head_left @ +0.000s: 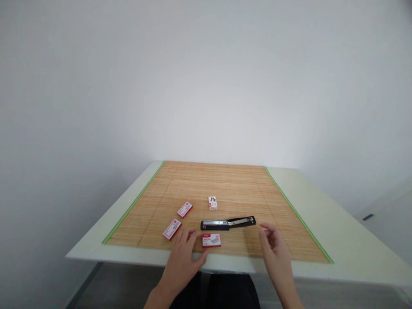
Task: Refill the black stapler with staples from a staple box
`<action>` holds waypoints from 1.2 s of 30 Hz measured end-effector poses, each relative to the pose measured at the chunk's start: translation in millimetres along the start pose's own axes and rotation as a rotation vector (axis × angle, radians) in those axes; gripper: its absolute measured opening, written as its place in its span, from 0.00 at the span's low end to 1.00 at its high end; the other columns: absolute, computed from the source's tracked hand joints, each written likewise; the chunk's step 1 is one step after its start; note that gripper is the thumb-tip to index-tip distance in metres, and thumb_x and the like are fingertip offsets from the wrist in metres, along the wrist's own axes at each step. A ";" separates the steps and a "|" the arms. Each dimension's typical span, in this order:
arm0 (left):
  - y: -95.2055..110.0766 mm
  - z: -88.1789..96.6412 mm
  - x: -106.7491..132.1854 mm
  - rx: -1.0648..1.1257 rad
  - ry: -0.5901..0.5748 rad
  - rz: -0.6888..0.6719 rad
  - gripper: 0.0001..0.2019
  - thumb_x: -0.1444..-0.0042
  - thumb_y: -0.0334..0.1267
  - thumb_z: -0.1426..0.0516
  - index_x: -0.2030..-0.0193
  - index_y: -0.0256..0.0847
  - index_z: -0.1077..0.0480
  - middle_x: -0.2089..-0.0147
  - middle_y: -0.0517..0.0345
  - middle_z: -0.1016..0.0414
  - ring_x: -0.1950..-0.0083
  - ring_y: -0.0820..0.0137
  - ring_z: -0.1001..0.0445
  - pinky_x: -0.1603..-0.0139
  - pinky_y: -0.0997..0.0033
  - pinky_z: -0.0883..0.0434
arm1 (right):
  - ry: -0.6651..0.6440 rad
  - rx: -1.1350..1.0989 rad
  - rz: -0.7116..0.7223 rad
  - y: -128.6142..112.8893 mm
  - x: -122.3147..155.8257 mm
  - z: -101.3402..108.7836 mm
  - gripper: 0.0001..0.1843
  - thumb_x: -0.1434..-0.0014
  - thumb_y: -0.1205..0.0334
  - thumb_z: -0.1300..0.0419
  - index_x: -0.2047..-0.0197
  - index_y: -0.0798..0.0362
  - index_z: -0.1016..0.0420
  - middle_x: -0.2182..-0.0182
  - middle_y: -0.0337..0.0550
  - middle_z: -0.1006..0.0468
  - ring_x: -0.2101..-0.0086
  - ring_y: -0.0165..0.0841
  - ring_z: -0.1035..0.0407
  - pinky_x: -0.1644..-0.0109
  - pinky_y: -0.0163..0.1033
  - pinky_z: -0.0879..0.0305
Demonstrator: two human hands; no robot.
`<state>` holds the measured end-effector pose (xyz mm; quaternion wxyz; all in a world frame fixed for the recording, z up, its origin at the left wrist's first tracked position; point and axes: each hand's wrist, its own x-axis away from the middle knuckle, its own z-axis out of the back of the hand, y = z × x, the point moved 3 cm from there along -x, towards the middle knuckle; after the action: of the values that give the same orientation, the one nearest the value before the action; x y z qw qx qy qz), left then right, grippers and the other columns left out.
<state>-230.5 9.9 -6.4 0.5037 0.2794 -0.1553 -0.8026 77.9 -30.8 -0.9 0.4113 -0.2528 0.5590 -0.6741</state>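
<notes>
Your black stapler (228, 222) lies opened out on the bamboo mat (219, 180), beyond the gap between your two hands, its long axis running roughly across you from left to right, so it nearly bridges the space from one set of fingertips to the other. Its left part, with the silver channel, sits almost square to you, while its right part angles a little away from you toward the far side. Your right hand (277, 253) is just outside that right end, fingers curled with thumb and fingertips apart, and nothing shows in its grasp. Your left hand (183, 257) rests low at the near edge, thumb spread wide from the fingers and no object gripped; its forefinger tip is near the stapler's left end, on your side of it. Both ends are so close to a hand that you could hardly call one nearer, but the red-and-white staple box (211, 240) clearly belongs to your left side: it lies flat between the stapler and you, long side parallel to the edge, just right of your left forefinger, and whether the fingertip touches it you cannot tell from here. Two more flat boxes (172, 229) lie slantwise to your left, and a small white box (213, 203) is beyond the stapler
</notes>
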 end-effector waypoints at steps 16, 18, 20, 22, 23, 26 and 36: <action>18.7 -10.1 -35.4 0.142 -0.147 -0.107 0.16 0.47 0.38 0.33 0.50 0.51 0.24 0.46 0.57 0.25 0.44 0.59 0.29 0.42 0.58 0.33 | -0.824 -0.489 -0.678 -14.5 36.0 -56.6 0.23 0.38 0.40 0.42 0.53 0.52 0.26 0.81 0.29 0.32 0.88 0.19 0.55 0.85 0.27 0.63; 17.5 -11.8 -35.9 0.146 -0.140 -0.113 0.16 0.46 0.39 0.33 0.50 0.52 0.24 0.47 0.57 0.25 0.45 0.59 0.29 0.43 0.58 0.32 | -0.855 -0.442 -0.658 -10.4 28.3 -46.8 0.25 0.36 0.39 0.44 0.50 0.52 0.26 0.81 0.30 0.31 0.88 0.20 0.56 0.84 0.28 0.64; 15.6 -13.2 -35.9 0.148 -0.141 -0.114 0.16 0.46 0.41 0.32 0.50 0.52 0.23 0.48 0.57 0.25 0.46 0.59 0.28 0.44 0.58 0.31 | -0.784 -0.305 -0.551 -4.5 17.4 -37.9 0.28 0.36 0.37 0.45 0.48 0.53 0.26 0.82 0.29 0.33 0.88 0.22 0.56 0.83 0.30 0.65; 14.2 -14.1 -36.0 0.146 -0.145 -0.114 0.17 0.46 0.42 0.32 0.49 0.53 0.22 0.49 0.57 0.25 0.47 0.58 0.28 0.45 0.58 0.30 | -0.691 -0.132 -0.356 -2.2 8.1 -33.6 0.29 0.37 0.38 0.42 0.45 0.54 0.26 0.84 0.27 0.36 0.86 0.24 0.53 0.82 0.30 0.61; 13.9 -14.3 -36.2 0.145 -0.150 -0.116 0.17 0.46 0.43 0.31 0.49 0.53 0.22 0.49 0.57 0.25 0.47 0.58 0.28 0.45 0.57 0.30 | -0.666 -0.047 -0.244 -3.1 5.7 -34.1 0.30 0.38 0.40 0.39 0.43 0.54 0.26 0.84 0.26 0.38 0.85 0.25 0.50 0.80 0.30 0.57; 13.7 -13.3 -36.4 0.144 -0.163 -0.121 0.18 0.45 0.45 0.31 0.47 0.55 0.22 0.49 0.57 0.25 0.47 0.58 0.27 0.46 0.57 0.30 | -0.672 0.212 0.061 -10.2 7.6 -43.9 0.29 0.41 0.50 0.35 0.38 0.50 0.26 0.80 0.29 0.33 0.78 0.30 0.39 0.73 0.33 0.48; -2.0 -6.8 -25.5 0.176 -0.123 -0.106 0.16 0.41 0.44 0.34 0.47 0.50 0.25 0.47 0.54 0.25 0.45 0.58 0.27 0.43 0.57 0.28 | -0.650 0.526 0.231 -22.0 11.2 -52.4 0.22 0.41 0.62 0.38 0.43 0.45 0.22 0.76 0.32 0.27 0.73 0.33 0.31 0.68 0.35 0.48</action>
<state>-219.3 33.9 -5.4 0.4236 0.2806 -0.2406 -0.8270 24.0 -10.7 6.0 0.6891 -0.2742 0.2341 -0.6286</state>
